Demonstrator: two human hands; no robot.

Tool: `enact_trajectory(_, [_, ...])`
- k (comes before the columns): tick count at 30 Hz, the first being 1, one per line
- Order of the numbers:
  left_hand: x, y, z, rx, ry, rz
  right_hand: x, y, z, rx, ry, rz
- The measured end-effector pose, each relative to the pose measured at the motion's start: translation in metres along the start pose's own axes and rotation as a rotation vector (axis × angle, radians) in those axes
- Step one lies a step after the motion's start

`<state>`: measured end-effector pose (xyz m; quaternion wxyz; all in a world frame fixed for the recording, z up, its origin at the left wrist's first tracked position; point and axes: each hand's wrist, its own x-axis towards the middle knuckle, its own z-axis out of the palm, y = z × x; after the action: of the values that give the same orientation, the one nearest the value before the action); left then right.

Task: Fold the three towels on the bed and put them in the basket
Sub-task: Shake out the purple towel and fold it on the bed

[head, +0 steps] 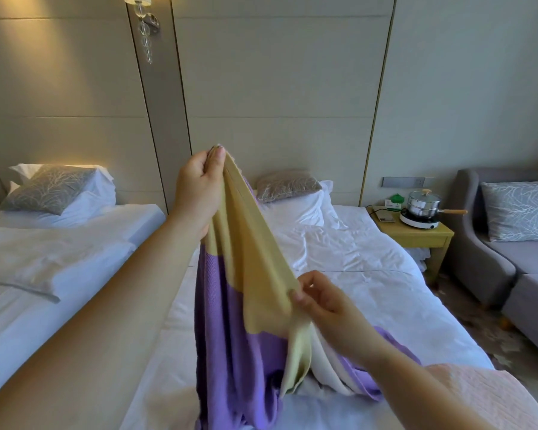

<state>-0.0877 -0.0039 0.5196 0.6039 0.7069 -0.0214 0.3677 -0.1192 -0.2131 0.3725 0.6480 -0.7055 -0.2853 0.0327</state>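
In the head view, my left hand (199,187) is raised in front of me, above the bed (370,274). Its fingers are curled tight and, together with the thumb, they pinch the top end of the towel (249,243), which is yellow in the upper part and purple below. My right hand (326,301) is lower and nearer to me. It is only partly closed: the thumb and the first fingers pinch the yellow edge of the same towel, and the other fingers are loosely bent. Between my two hands the yellow edge is stretched in a slanted line. The rest of the towel hangs down, and its lower end, with some white stripes, lies bunched on the white sheet. A pink cloth (485,395) lies on the bed corner under my right forearm. Beside the bed is a small bench (416,235) that carries a pot (423,204).
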Motion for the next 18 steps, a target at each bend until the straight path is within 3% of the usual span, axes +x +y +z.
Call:
enact_trajectory(2, [0.003,0.003,0.004,-0.028,-0.004,-0.009,-0.007,0.013,0.005,0.005,-0.126,0.096])
enact_trajectory(4, [0.005,0.004,0.004,-0.056,-0.008,-0.002,-0.012,0.026,0.004,-0.082,-0.132,0.152])
enact_trajectory(8, [0.007,-0.002,-0.005,-0.11,-0.09,0.041,-0.001,0.044,-0.012,-0.27,0.245,0.085])
enact_trajectory(10, [0.007,-0.002,-0.008,-0.176,-0.147,0.044,0.012,0.045,-0.017,-0.287,0.311,0.06])
enact_trajectory(16, [0.011,0.002,-0.02,-0.259,-0.253,0.07,0.042,0.038,-0.005,-0.335,-0.039,0.162])
enact_trajectory(18, [0.014,0.002,-0.028,-0.272,-0.229,0.071,0.045,0.037,0.001,-0.374,-0.041,0.144])
